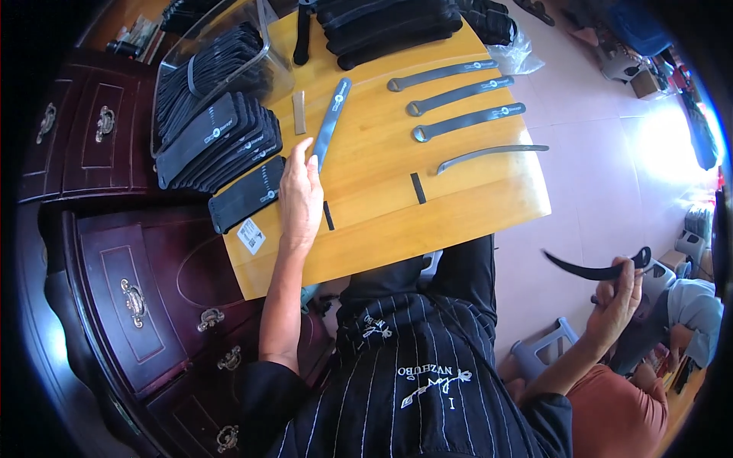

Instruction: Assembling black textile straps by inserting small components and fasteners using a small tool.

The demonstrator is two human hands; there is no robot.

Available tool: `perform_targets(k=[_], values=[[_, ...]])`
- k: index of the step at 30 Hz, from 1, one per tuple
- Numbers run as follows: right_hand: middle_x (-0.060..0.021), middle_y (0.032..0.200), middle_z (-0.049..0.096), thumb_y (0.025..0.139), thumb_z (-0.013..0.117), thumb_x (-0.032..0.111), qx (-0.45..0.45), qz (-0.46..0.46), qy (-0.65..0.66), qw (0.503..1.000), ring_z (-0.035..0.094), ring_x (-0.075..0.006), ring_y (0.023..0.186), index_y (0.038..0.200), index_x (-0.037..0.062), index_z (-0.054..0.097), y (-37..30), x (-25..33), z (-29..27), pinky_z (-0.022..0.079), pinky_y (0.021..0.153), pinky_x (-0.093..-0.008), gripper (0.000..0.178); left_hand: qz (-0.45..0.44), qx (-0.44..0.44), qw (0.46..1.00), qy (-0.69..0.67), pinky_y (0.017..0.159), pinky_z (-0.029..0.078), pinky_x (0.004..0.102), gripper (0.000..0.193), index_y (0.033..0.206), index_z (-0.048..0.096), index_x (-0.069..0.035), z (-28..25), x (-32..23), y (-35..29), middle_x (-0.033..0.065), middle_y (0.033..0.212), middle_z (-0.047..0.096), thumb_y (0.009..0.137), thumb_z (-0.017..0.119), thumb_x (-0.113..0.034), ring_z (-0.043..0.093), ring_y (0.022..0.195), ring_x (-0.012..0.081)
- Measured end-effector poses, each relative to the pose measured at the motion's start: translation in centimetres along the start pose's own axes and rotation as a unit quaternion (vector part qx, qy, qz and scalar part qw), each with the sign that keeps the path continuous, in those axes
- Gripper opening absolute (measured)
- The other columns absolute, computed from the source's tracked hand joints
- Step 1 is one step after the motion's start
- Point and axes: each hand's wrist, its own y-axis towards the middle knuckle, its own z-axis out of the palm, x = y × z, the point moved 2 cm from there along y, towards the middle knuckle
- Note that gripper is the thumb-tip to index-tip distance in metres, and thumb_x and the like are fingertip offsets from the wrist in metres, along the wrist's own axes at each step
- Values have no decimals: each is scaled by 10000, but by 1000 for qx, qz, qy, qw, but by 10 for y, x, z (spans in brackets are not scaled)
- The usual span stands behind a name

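My right hand point(612, 301) is out past the table's right side, pinching a black strap point(592, 271) by its end with the oval loop; the strap's thin tail curves off to the left. Over the table, my left hand point(301, 197) has its fingers stretched out beside the lower end of a grey strap point(333, 118) that lies at a slant. Part of that end is hidden by the hand. To its left lies a pile of flat black straps point(248, 197). Three grey looped straps point(469, 122) lie in a row at the right, with a curved strap point(492, 155) below them.
A clear plastic bin point(269, 34) of bundled straps stands at the table's point(382, 237) far left, next to stacked straps point(221, 141). More black straps point(389, 27) are heaped at the back. Dark wooden drawers point(130, 298) flank the left. A person in an orange top point(615, 412) sits at lower right.
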Motion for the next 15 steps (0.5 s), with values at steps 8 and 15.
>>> perform_targets(k=[8, 15], values=[[55, 691, 494, 925, 562, 136, 201, 55, -74, 975, 326, 7, 526, 940, 10, 623, -37, 8, 85, 219, 465, -156, 141, 16, 11, 988, 152, 727, 451, 444, 256, 1158, 528, -68, 11, -2, 8, 161, 885, 556, 903, 516, -48, 556, 846, 343], [-10, 833, 624, 888, 613, 89, 343, -2, -129, 931, 541, -78, 734, 969, -13, 636, -58, 7, 137, 425, 667, -213, 132, 40, 3, 978, 206, 803, 421, 444, 289, 1160, 529, -34, 16, 5, 6, 155, 942, 539, 872, 532, -12, 516, 917, 338]])
